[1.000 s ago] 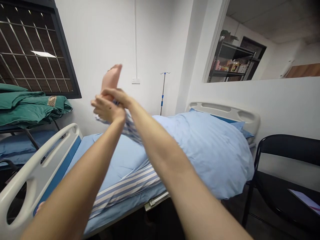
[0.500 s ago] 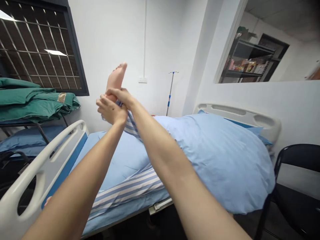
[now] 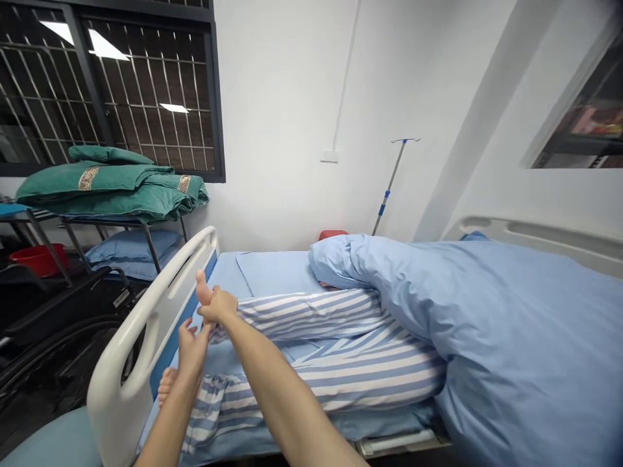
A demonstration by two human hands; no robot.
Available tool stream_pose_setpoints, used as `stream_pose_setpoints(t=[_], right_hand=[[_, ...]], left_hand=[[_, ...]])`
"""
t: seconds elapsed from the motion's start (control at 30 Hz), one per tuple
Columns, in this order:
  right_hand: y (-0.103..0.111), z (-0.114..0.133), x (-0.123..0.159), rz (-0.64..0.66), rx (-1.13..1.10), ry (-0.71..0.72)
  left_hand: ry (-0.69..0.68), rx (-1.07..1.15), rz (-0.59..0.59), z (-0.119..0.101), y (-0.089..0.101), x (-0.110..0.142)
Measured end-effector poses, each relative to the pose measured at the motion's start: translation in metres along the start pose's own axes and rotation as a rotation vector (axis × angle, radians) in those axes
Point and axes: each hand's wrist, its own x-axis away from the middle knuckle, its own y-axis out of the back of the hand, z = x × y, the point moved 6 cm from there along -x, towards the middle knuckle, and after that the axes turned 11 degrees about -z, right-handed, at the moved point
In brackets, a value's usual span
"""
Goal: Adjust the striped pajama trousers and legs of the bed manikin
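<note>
A person lies on the bed in blue-and-white striped trousers (image 3: 311, 311), with both legs stretched along the mattress. The far leg's bare foot (image 3: 203, 288) points toes up near the footboard. My right hand (image 3: 221, 306) is wrapped round that leg at the ankle. Just below and left of it is my left hand (image 3: 191, 350), its fingers parted and curved beside the heel; any contact there is partly hidden. The near leg's foot (image 3: 166, 384) shows behind my left forearm.
A white footboard (image 3: 117, 350) rises at left, beside a wheelchair (image 3: 73, 318). A light-blue quilt (image 3: 467, 305) covers the person's upper part. An IV pole (image 3: 389, 188) stands behind the bed. Green folded bedding (image 3: 117, 185) lies on a rack below the barred window.
The far leg has come down from a raised position to the mattress, my hands moving down with it. My left hand's fingers have loosened from the ankle. The view has turned left.
</note>
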Motion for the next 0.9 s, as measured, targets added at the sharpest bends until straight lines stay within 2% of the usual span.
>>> stream_pose_setpoints(t=[0.07, 0.1, 0.17, 0.2, 0.27, 0.3, 0.33, 0.4, 0.5, 0.6, 0.67, 0.8, 0.9], right_hand=[[-0.035, -0.008, 0.004, 0.023, 0.047, -0.015], [-0.050, -0.012, 0.005, 0.031, 0.066, -0.024], [-0.076, -0.020, 0.005, 0.043, 0.108, -0.040], [-0.087, -0.024, 0.004, 0.048, 0.131, -0.045], [-0.107, -0.032, 0.006, 0.051, 0.173, -0.047], [-0.116, -0.036, 0.008, 0.051, 0.187, -0.047], [-0.124, -0.039, 0.010, 0.050, 0.196, -0.048], [-0.138, -0.045, 0.017, 0.042, 0.199, -0.061], [-0.151, -0.051, 0.023, 0.037, 0.195, -0.094], [-0.153, -0.052, 0.022, 0.074, 0.213, -0.090], [-0.147, -0.051, 0.022, 0.065, 0.214, -0.038], [-0.115, -0.060, 0.041, -0.085, 0.148, 0.115], [-0.085, -0.084, 0.070, -0.191, 0.118, 0.185]], left_hand=[[0.095, 0.164, -0.023, 0.034, 0.029, 0.020], [0.104, 0.212, 0.042, 0.048, 0.036, 0.029], [0.097, 0.147, 0.036, 0.074, 0.047, 0.036], [0.128, 0.103, -0.033, 0.087, 0.047, 0.033], [0.210, -0.019, -0.214, 0.111, 0.037, 0.018], [0.282, -0.162, -0.437, 0.121, 0.036, 0.012], [0.296, -0.286, -0.585, 0.127, 0.030, 0.007], [0.258, -0.409, -0.717, 0.133, 0.011, -0.002], [0.200, -0.443, -0.731, 0.141, -0.003, -0.006], [0.181, -0.444, -0.731, 0.145, 0.001, -0.005], [0.193, -0.428, -0.728, 0.147, 0.003, -0.006], [0.238, -0.385, -0.709, 0.148, 0.002, -0.009], [0.268, -0.363, -0.700, 0.146, 0.002, -0.009]])
